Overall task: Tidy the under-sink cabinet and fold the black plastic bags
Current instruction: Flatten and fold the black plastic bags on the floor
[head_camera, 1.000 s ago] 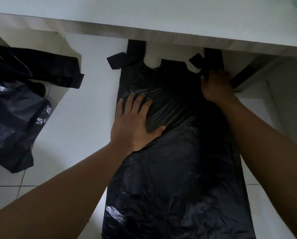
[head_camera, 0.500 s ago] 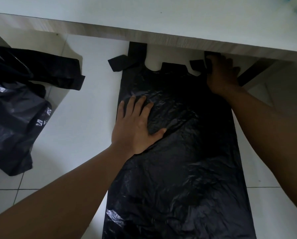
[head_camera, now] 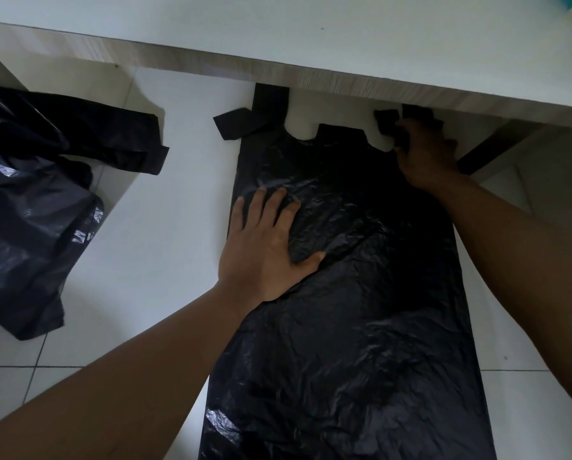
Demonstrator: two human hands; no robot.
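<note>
Floor: L hand flat on bag

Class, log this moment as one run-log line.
left hand: flat on black bag | right hand: grips right handle | bag: unfolded

1. Two hands are in view: one left hand and one right hand.
2. One flat black bag lies spread out.
3. That bag has two handles: a left handle and a right handle.
4. One crumpled black heap lies at the left; the number of bags in it cannot be told.
5. One wood-edged board crosses the top.
</note>
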